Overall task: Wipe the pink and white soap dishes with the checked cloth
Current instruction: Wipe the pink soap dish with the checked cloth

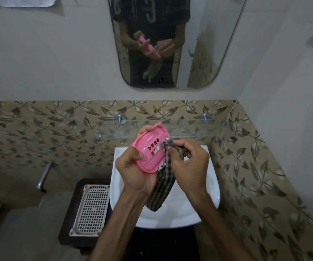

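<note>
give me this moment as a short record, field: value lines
place: over a white sink, mirror above
left hand: holds the pink dish, tilted
right hand: presses the checked cloth to the dish's right edge
cloth: rest hangs into the sink
white dish: on a dark stand left of the sink, untouched
glass shelf: behind the hands

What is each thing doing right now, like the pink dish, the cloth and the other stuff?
Pink dish: held tilted over the sink, being wiped.
Cloth: gripped, top end pressed on the pink dish, rest hanging down.
Left hand: closed around the pink dish.
Right hand: closed on the cloth.
White dish: lying flat on a dark stand left of the sink, untouched.
Sink: no water visible.
</note>
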